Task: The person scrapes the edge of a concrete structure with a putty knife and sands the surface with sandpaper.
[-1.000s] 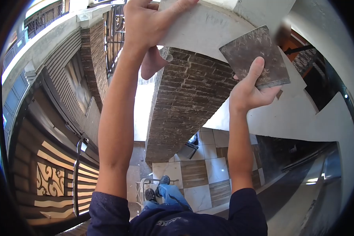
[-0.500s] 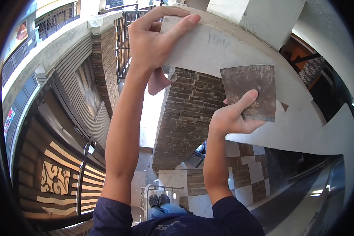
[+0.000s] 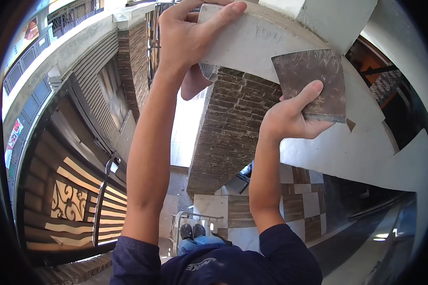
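My left hand point(image 3: 188, 40) is closed around the end of a pale concrete ledge point(image 3: 257, 42), thumb lying along its face and the other fingers partly hidden behind. Below that palm hangs a curled, reddish-brown sheet point(image 3: 193, 84) like sandpaper; what holds it is hidden. In my right hand point(image 3: 287, 116) is a flat, square brown plate point(image 3: 330, 85), scuffed with pale marks and with a grey lower edge. The thumb presses its near face while fingers support it from behind and below. The plate overlaps the ledge in view; contact between them cannot be made out.
A stone-clad pillar point(image 3: 233, 114) stands below the ledge. On the left is a dark metal gate point(image 3: 71, 199) with gold panels. My feet point(image 3: 192, 231) are low in view beside a pale metal frame point(image 3: 176, 225), above a checkered tile floor point(image 3: 245, 213). A white column point(image 3: 335, 23) rises at upper right.
The view has tilted, so the ledge and pillar sit higher. My right hand and the plate appear further up and slightly right. My left hand keeps its hold on the ledge.
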The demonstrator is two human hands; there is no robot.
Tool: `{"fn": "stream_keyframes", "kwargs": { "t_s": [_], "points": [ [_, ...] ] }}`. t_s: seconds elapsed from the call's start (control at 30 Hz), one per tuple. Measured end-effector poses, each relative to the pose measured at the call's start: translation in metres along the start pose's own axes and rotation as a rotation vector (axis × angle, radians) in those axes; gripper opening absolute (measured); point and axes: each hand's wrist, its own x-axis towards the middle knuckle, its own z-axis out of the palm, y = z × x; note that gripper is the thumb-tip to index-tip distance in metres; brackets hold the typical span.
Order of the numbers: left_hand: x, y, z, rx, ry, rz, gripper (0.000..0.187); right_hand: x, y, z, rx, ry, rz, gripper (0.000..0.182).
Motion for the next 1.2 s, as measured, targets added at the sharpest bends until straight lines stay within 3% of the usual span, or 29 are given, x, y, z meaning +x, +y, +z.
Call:
{"fn": "stream_keyframes", "kwargs": {
  "t_s": [0.13, 0.23, 0.33, 0.63, 1.2],
  "points": [
    [0.001, -0.004, -0.007, 0.014, -0.013, 0.002, 0.032, -0.007, -0.002, -0.008, 0.104, 0.034, 0.029, 0.059],
    [-0.001, -0.008, -0.003, -0.010, -0.043, -0.003, 0.032, -0.001, -0.012, -0.005, -0.068, 0.001, -0.026, 0.046],
    [-0.004, -0.010, 0.004, -0.002, -0.033, -0.030, 0.032, -0.001, -0.016, -0.009, -0.015, -0.038, 0.140, 0.044],
    [-0.008, -0.004, -0.008, -0.062, -0.009, -0.030, 0.033, 0.001, 0.001, -0.012, 0.068, -0.070, -0.114, 0.045],
    [-0.003, -0.007, -0.010, -0.040, 0.042, -0.008, 0.028, 0.010, -0.005, -0.006, -0.068, -0.101, -0.202, 0.045]
  ]
}}
